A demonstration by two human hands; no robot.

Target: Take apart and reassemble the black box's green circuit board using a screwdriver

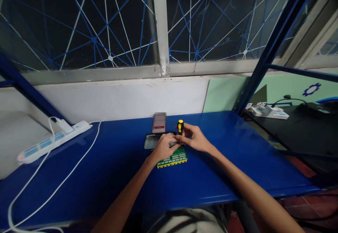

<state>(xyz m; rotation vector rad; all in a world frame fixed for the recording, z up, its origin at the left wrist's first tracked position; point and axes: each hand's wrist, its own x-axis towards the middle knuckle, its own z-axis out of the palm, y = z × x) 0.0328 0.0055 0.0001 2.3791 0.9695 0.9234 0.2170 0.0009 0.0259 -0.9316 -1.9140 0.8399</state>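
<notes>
A screwdriver [180,126] with a black and yellow handle stands upright over the far right part of a green circuit board [174,158]. My right hand [194,138] is closed around its lower part, thumb and fingers pinching. My left hand [166,146] lies over the board's far left side, fingers bent toward the screwdriver's shaft; its fingertips are partly hidden, so what they pinch does not show. Yellow connectors line the board's near edge. Just behind my left hand is a dark shallow tray [149,142]. The screwdriver's tip is hidden by my fingers.
A small box or card [159,123], partly blurred out, stands behind the tray near the wall. On the left of the blue table [113,176] lies a white power strip [55,142] with loose white cables. Blue frame posts rise at both sides.
</notes>
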